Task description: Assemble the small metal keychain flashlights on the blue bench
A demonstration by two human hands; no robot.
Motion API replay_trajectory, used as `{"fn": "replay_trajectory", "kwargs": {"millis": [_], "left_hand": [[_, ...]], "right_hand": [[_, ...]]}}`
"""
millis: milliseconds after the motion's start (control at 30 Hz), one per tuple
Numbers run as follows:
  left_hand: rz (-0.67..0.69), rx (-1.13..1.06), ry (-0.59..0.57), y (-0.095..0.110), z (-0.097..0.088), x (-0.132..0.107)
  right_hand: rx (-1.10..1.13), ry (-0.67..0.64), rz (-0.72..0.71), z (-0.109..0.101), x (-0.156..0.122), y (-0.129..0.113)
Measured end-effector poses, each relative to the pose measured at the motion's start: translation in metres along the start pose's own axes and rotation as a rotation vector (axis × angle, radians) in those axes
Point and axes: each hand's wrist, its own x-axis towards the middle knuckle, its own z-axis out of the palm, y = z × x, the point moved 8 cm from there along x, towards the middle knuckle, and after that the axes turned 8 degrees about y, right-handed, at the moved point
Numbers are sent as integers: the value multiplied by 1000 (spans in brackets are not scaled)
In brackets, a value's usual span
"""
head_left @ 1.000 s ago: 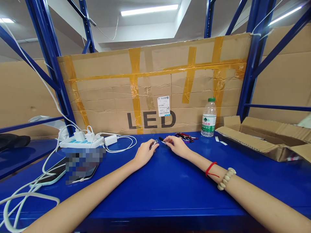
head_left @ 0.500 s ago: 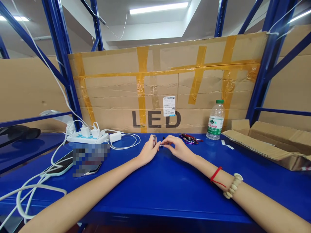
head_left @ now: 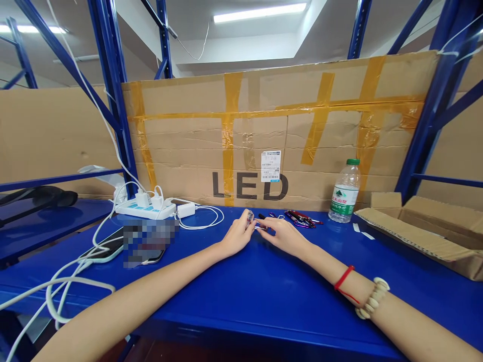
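Note:
My left hand is closed around a small, shiny, silvery object whose upper end pokes out above the fingers; its kind is hard to make out. Just to its right, my right hand pinches a slim dark pen, lying roughly level between the fingertips of both hands. The fingers hide much of it. Beyond the right hand, a loose pile of pens in red, black and purple lies on the blue tabletop.
A water bottle and an open cardboard box stand at the right, with white paper slips nearby. On the left are a power strip, white cables and a phone. A cardboard panel backs the table.
The view has turned slightly left, so everything sits further right. My right hand has shifted a little, and more of the dark pen shows between the hands.

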Motion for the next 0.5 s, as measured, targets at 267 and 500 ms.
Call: {"fn": "replay_trajectory", "kwargs": {"millis": [267,500], "left_hand": [[46,58,-56,1,5,-2],[62,54,-76,5,6,-3]], "right_hand": [[-272,-28,-173,6,1,-9],[-273,33,-181,4,1,-9]]}}
